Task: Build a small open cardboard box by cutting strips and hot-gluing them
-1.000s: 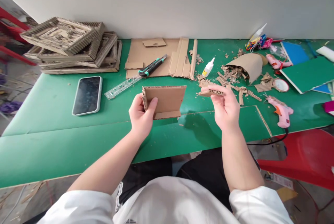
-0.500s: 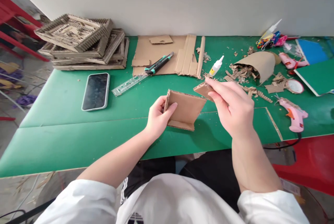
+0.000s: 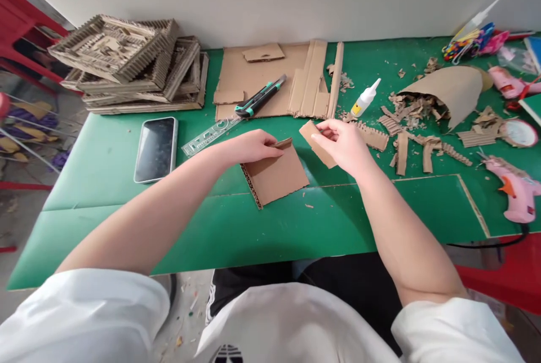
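Note:
My left hand (image 3: 249,146) pinches the far edge of a square cardboard panel (image 3: 276,177) that lies on the green table (image 3: 127,216) with its corrugated edge toward me. Just to its right, my right hand (image 3: 344,143) grips a smaller cardboard piece (image 3: 315,140), held tilted a little above the table beside the panel. Both hands are closed on their pieces. A small glue bottle (image 3: 366,98) with a yellow label lies beyond my right hand.
Stacked cardboard frames (image 3: 127,64) sit at the back left, a phone (image 3: 155,149), a clear ruler (image 3: 209,136) and a utility knife (image 3: 260,103) on flat cardboard sheets (image 3: 270,78). Cardboard scraps (image 3: 414,132), a paper cone (image 3: 450,89) and pink glue guns (image 3: 513,188) lie right.
The left hand lowered the panel from upright in the air to flat on the table. The right hand moved left and down with its small piece, close to the panel.

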The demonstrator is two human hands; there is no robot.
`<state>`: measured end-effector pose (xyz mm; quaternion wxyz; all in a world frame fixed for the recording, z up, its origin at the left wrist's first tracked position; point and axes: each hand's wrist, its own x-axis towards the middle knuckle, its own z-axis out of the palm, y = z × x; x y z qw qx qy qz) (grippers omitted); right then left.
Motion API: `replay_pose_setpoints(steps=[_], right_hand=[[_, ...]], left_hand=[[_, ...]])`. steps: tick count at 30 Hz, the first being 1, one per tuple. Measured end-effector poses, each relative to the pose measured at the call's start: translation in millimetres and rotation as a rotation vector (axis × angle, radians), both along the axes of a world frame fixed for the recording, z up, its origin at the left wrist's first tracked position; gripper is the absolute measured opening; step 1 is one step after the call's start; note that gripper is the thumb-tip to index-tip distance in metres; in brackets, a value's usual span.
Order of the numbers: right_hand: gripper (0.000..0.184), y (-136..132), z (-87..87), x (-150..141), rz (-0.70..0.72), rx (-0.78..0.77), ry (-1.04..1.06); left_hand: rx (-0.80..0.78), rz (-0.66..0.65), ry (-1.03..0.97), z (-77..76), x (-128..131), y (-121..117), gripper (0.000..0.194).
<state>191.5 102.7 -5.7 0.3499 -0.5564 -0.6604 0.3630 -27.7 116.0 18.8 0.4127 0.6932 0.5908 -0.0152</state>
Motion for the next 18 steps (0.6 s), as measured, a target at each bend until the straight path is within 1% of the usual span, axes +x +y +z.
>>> replay_pose_setpoints(steps=[2, 5, 7, 9, 10, 11, 12, 14, 16, 18], right_hand=[[0.015, 0.1, -3.7, -0.4, 0.003, 0.005, -0.006], [0.014, -2.4, -3.3, -3.9, -0.04, 0.004, -0.081], [0.019, -6.0, -2.0, -8.0, -0.072, -0.008, -0.182], [0.027, -10.2, -1.7, -12.6, -0.094, -0.011, -0.288], [0.03, -12.2, -2.2, -14.7, -0.1, -0.009, -0.333], [0.033, -13.9, -3.1, -16.6, -0.104, -0.004, -0.37], [0.035, -15.3, -4.3, -18.2, -0.109, 0.002, -0.4], [0.038, -17.2, -7.1, -20.5, -0.11, 0.014, -0.441], [0.038, -18.3, -9.5, -21.9, -0.096, 0.023, -0.464], [0.036, -18.9, -11.1, -22.8, -0.076, 0.027, -0.486]], left_hand=[[0.108, -0.106, 0.064, -2.1, 1.2, 0.7, 0.031], [0.327, -0.231, 0.185, -7.3, 1.9, -5.8, 0.036], [0.496, -0.236, 0.303, -10.3, 3.2, -16.7, 0.046], [0.685, -0.204, 0.389, -13.2, 6.2, -33.6, 0.053], [0.763, -0.221, 0.373, -15.0, 8.3, -43.8, 0.05], [0.817, -0.266, 0.33, -17.3, 10.8, -54.3, 0.045], [0.85, -0.329, 0.284, -20.1, 13.5, -64.5, 0.041], [0.876, -0.395, 0.258, -26.5, 18.9, -81.2, 0.041], [0.876, -0.412, 0.289, -32.3, 23.5, -90.5, 0.048], [0.872, -0.411, 0.32, -35.7, 26.5, -93.0, 0.054]])
